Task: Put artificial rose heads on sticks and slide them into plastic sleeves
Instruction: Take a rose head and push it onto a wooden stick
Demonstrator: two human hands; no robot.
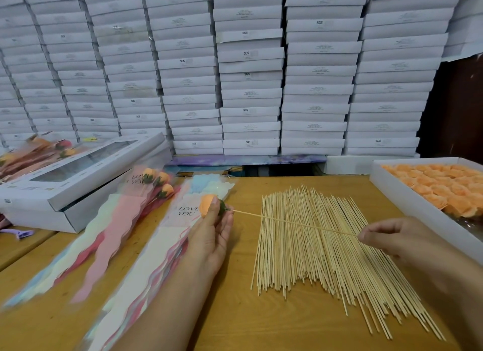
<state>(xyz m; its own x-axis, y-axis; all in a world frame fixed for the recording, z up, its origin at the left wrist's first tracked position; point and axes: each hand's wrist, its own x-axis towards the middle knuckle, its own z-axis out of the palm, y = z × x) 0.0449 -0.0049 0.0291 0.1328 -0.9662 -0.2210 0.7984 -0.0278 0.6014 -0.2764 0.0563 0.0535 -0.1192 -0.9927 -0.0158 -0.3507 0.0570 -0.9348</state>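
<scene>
An orange rose head [208,205] is gripped by the left hand [212,235] at 9 o'clock of the stick pile [324,248] on the desk [261,322]. A stick [292,222], its tip at the rose's base, is pinched by the right hand [397,239].

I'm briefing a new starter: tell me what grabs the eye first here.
A wall of stacked white boxes fills the whole background. On the wooden table, a fan of bamboo sticks lies centre, with a tray of orange rose heads at right. The left hand holds an orange rose head.
</scene>
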